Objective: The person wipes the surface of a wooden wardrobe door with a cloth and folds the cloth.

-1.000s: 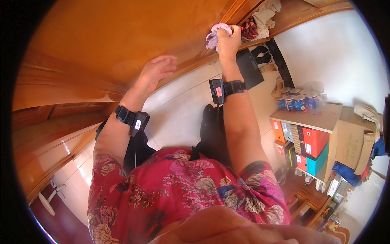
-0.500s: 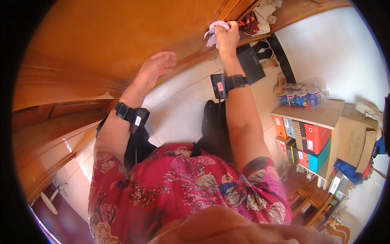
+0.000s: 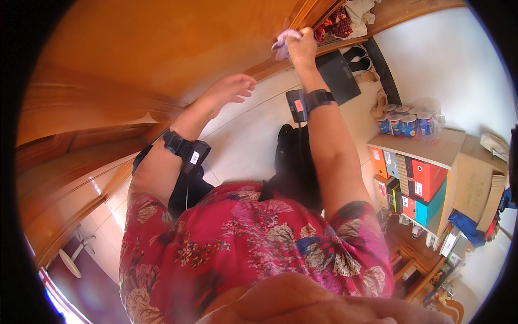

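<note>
At the edge of a large orange-brown wooden door panel point(image 3: 178, 48), my right hand point(image 3: 303, 51) grips a pale purple cloth point(image 3: 283, 45). The bunched cloth presses against the panel's edge trim. My left hand point(image 3: 231, 92) hangs in front of the panel's lower part with its fingers loosely stretched, holding nothing. Just right of the cloth, dark red checked fabric point(image 3: 341, 22) and cream fabric point(image 3: 360, 17) lie piled inside a wooden compartment.
A flat black board point(image 3: 339, 78) and several shoes point(image 3: 368, 77) lie on the tiled floor by the wall. To the right stand a shelf point(image 3: 418, 141) of shoe boxes point(image 3: 428, 181), wrapped blue cans point(image 3: 409, 127) and a cardboard box point(image 3: 474, 186).
My left hand has moved right, toward the right hand. The cloth stays at the panel edge in my right hand, and the view has shifted slightly.
</note>
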A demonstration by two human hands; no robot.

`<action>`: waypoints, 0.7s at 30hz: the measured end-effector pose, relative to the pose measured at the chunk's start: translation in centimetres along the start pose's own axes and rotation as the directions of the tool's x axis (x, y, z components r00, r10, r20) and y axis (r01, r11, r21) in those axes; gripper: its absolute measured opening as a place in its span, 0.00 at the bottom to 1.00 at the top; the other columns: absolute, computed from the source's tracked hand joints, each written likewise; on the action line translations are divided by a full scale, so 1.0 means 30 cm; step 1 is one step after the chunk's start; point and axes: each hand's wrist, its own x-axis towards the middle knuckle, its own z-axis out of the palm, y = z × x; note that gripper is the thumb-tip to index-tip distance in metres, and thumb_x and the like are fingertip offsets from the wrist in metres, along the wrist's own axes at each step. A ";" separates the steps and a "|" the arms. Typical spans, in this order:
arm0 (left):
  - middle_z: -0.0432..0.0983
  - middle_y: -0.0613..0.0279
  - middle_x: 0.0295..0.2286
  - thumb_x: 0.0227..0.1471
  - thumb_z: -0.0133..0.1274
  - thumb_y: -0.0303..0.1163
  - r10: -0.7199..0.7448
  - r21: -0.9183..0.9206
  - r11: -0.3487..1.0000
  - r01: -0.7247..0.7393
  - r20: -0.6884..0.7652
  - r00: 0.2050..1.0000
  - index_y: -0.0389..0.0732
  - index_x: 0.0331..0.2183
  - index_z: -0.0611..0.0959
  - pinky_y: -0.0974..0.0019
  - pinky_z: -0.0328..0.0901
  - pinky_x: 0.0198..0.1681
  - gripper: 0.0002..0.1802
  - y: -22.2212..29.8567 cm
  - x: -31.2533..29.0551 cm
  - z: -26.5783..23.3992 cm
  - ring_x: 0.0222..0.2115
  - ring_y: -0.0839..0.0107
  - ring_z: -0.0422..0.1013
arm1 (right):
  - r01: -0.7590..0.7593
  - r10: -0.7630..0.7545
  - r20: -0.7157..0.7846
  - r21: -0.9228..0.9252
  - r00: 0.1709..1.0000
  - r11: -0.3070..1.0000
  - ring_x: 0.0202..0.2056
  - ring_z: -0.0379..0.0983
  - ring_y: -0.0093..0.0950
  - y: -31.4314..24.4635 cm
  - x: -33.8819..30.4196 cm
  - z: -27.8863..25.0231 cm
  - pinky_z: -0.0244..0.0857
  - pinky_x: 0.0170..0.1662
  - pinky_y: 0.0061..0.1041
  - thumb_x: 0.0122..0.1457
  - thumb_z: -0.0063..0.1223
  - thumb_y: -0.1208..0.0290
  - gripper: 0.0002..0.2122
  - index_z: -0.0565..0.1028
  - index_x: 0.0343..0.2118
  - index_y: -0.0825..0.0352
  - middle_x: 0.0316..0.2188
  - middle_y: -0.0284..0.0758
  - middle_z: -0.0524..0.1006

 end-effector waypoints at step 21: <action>0.76 0.60 0.31 0.63 0.48 0.44 0.374 -0.341 0.839 -0.425 -0.207 0.904 0.41 0.54 0.67 0.65 0.75 0.23 0.24 -0.251 0.189 0.039 0.26 0.67 0.75 | -0.099 -0.105 0.908 0.158 0.406 0.982 0.36 0.78 0.30 -0.230 -0.211 -0.079 0.69 0.39 0.28 0.61 0.52 0.51 0.22 0.75 0.47 0.66 0.33 0.37 0.80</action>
